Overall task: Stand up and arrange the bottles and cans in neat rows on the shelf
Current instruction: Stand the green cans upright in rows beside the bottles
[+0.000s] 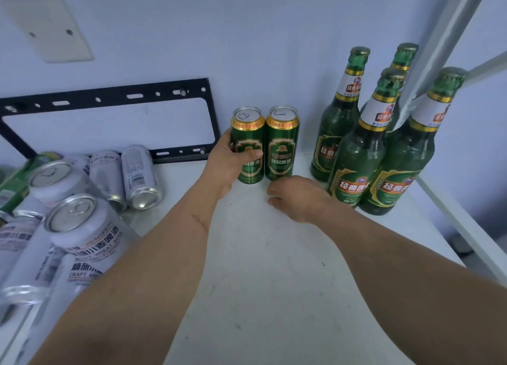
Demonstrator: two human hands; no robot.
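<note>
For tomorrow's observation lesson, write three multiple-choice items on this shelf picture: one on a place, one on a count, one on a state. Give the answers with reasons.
1. Where do the green bottles stand on the shelf?
A. At the right, by the wall
B. At the left, among the white cans
C. At the front edge, in the middle

2. How many green cans stand upright at the back?
A. One
B. Two
C. Four

3. How do the white cans at the left lie?
A. Upright in a row
B. Stacked in a tower
C. Tipped over in a heap

Answers:
1. A: all the bottles cluster at the right, near the wall.
2. B: the left green can, in the grip of the left hand, stands beside the right green can; the right hand holds nothing.
3. C: they lie on their sides, jumbled.
</note>
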